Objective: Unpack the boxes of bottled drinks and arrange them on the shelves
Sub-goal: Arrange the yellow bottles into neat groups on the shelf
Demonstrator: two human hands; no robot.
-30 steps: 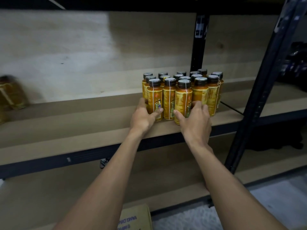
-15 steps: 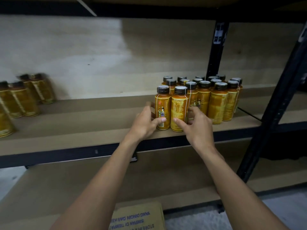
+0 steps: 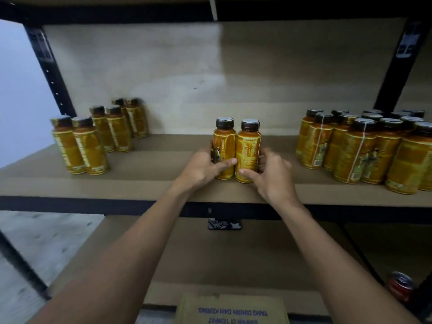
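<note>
Gripping the left bottle (image 3: 225, 146) with the left hand (image 3: 201, 168); seemingly pinching the right bottle (image 3: 249, 148) with the blurred right hand (image 3: 274, 177). Both upright, touching, midway along the shelf (image 3: 152, 185), between the left group (image 3: 98, 139) and the right cluster (image 3: 364, 153).

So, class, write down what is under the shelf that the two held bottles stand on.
A lower shelf board, a printed cardboard box in front of it and a red can at the right. Both forearms cover part of that board.
</note>
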